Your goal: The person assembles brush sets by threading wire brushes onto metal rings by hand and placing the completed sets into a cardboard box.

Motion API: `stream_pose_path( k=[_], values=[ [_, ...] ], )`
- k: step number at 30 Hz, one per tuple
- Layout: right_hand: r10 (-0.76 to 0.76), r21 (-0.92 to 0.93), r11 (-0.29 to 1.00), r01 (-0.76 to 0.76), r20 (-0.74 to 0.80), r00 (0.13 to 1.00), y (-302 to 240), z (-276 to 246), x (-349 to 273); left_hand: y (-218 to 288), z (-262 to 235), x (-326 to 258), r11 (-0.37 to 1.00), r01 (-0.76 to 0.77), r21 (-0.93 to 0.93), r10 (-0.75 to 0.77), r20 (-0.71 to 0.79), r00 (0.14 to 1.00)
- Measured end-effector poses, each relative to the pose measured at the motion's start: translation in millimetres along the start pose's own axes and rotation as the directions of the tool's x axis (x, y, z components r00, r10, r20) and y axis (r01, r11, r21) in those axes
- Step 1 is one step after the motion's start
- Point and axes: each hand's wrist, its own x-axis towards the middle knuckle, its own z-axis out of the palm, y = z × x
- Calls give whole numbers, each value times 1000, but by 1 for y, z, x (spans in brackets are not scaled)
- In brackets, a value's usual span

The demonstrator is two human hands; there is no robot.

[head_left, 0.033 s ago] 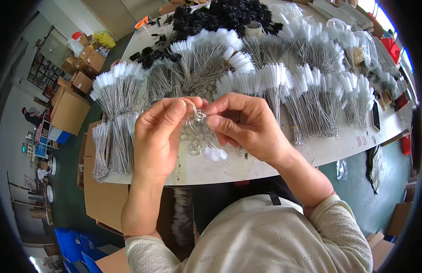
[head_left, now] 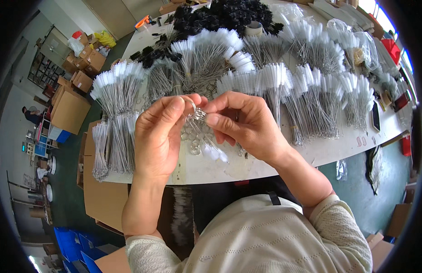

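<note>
1. Above the near part of the white table (head_left: 238, 172), the left hand (head_left: 156, 136) pinches a thin, shiny metal ring (head_left: 192, 104) between closed thumb and forefinger.
2. Also above the table's near part, the right hand (head_left: 249, 125) closes thumb and forefinger on looped wire ends of small brushes (head_left: 215, 153) gathered at the ring; their slim stems slant down to soft white tips.
3. Round, glinting loose rings (head_left: 195, 148) lie on the table beneath.
4. Bundled brushes (head_left: 274, 77), straight grey wire with translucent bristles, crowd the table's middle.
5. A bristly black heap (head_left: 224, 16) covers its far side.
6. The tabletop is smooth, stained near its front edge.
7. Green floor (head_left: 356, 191) shows right of the table; cardboard boxes (head_left: 69, 111) stand left.
</note>
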Motion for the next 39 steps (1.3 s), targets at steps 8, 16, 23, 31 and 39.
stream_pose_path(
  k=[8,16,23,31,39],
  values=[
    [-229,-32,973,227,-68,971,41,17,22,-1,4,-6,953,0,-305,-59,-185,981],
    [-9,-126,992,0,-66,998,70,19,-12,63,-56,-47,978,-138,155,185,-342,921],
    [320,-293,918,-269,142,937,131,43,-43,95,-101,-160,918,-26,396,233,-486,843],
    [169,-572,819,-50,156,973,168,66,-56,-38,-164,-291,472,647,598,-227,-627,745],
    [119,-653,757,15,160,980,172,68,-66,-265,-204,-424,-95,641,761,-561,-574,597]
  ],
)
